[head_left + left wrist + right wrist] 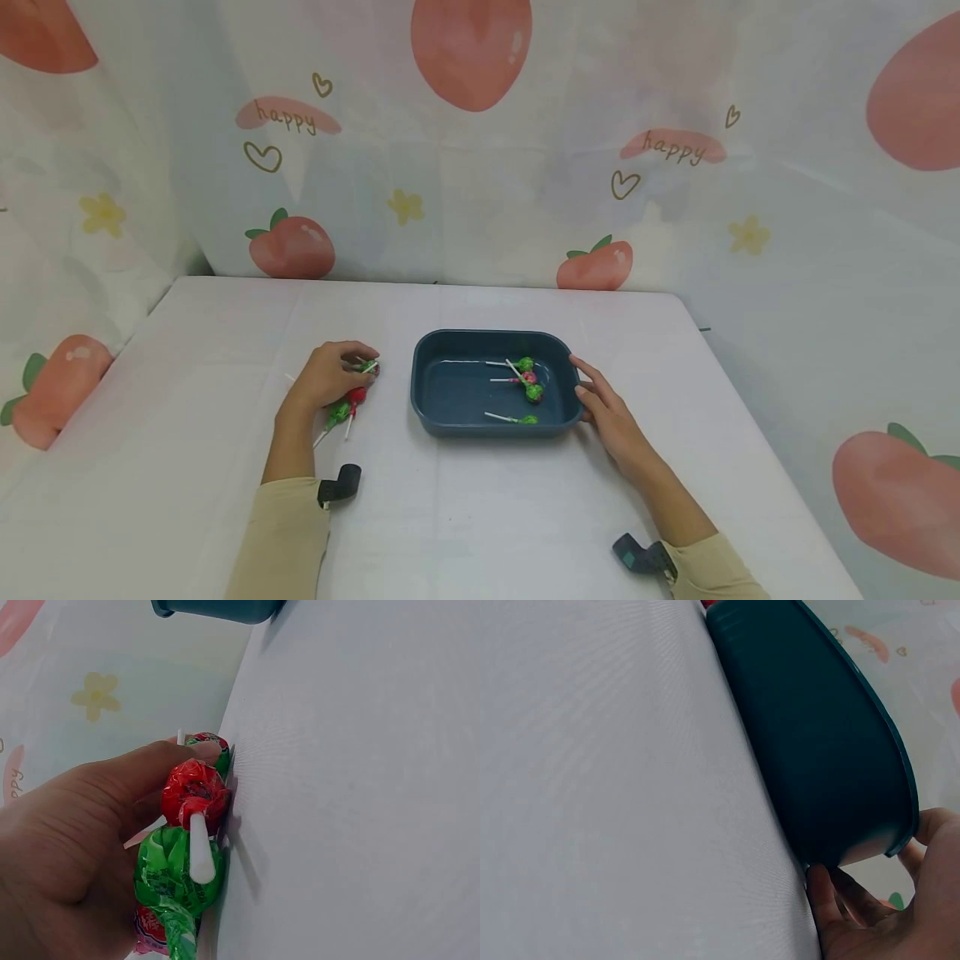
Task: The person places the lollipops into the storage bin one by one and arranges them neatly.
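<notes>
On the left of the table, my left hand (327,377) pinches a green-and-red wrapped lollipop (368,367) between thumb and fingers. Close under that hand lie a red lollipop (357,395) and a green one (339,412), both with white sticks. The left wrist view shows the red wrapper (193,793) and green wrapper (176,870) beside the palm, and a pink-and-red wrapper behind them. My right hand (609,410) rests its extended fingers against the right end of a dark blue tray (450,429). Several green and pink lollipops (528,420) lie inside, toward its right half.
A white cloth covers the table (465,517). Behind it hangs a curtain (487,208) printed with peaches, flowers and hearts. Dark wrist cameras (341,485) sit on both forearms, over tan sleeves.
</notes>
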Demonstrator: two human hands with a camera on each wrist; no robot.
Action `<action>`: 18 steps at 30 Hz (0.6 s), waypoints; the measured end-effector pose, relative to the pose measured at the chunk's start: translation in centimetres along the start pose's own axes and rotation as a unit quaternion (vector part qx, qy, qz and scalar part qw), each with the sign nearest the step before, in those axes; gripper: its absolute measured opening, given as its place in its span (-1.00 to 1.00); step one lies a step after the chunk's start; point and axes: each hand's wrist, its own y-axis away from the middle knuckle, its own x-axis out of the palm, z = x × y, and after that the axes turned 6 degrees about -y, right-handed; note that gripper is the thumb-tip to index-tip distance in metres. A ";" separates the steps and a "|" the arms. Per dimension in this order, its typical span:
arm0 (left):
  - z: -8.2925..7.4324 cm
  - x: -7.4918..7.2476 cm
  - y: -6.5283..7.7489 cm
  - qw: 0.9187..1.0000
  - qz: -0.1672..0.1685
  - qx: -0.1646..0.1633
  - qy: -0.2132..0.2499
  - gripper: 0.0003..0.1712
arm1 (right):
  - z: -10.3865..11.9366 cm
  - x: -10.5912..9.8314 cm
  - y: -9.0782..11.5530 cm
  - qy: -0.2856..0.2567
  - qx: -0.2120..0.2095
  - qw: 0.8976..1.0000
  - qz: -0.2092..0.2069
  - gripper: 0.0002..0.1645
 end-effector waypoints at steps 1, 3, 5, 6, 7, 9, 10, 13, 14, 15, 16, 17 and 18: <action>0.0 0.1 0.0 1.000 -0.002 -0.001 -0.003 -0.64 | 0.0 0.0 0.0 0.000 -0.001 1.000 0.001 -0.39; -0.2 0.1 0.0 1.000 -0.006 -0.007 -0.008 -0.63 | 0.1 0.0 0.1 0.001 -0.001 1.000 0.001 -0.39; -0.4 0.2 0.0 1.000 -0.010 -0.013 -0.017 -0.63 | 0.1 0.0 0.1 0.001 -0.001 1.000 0.001 -0.39; -0.4 0.3 0.0 1.000 -0.011 -0.014 -0.021 -0.62 | 0.1 0.0 0.1 0.002 -0.001 1.000 0.001 -0.39; -0.5 0.3 0.0 0.999 -0.011 -0.016 -0.026 -0.62 | 0.1 -0.1 0.1 0.003 0.000 1.000 0.001 -0.40; -0.7 0.4 -0.1 0.999 -0.010 -0.015 -0.035 -0.62 | 0.1 -0.1 0.1 0.007 0.000 1.000 0.000 -0.40; -0.8 0.4 -0.2 0.999 -0.010 -0.012 -0.039 -0.62 | 0.0 -0.1 0.1 0.007 0.000 1.000 0.000 -0.40; -1.0 0.5 -0.2 0.999 -0.010 -0.015 -0.044 -0.64 | 0.0 -0.1 0.1 0.007 -0.002 1.000 0.001 -0.39; -1.0 0.5 -0.2 0.999 -0.010 -0.015 -0.044 -0.64 | 0.0 -0.1 0.0 0.006 -0.003 1.000 0.002 -0.39; -1.0 0.5 -0.2 0.999 -0.011 -0.016 -0.045 -0.65 | 0.0 -0.1 0.0 0.005 -0.004 1.000 0.002 -0.40; -1.0 0.6 -0.1 0.999 -0.012 -0.017 -0.045 -0.65 | 0.0 -0.1 0.0 0.004 -0.004 1.000 0.002 -0.40; -1.0 0.6 -0.1 0.999 -0.013 -0.018 -0.045 -0.65 | -0.1 -0.1 0.0 0.003 -0.005 1.000 0.002 -0.40; -1.0 0.6 -0.1 0.999 -0.014 -0.015 -0.044 -0.65 | -0.1 -0.1 0.0 0.002 -0.004 1.000 0.003 -0.40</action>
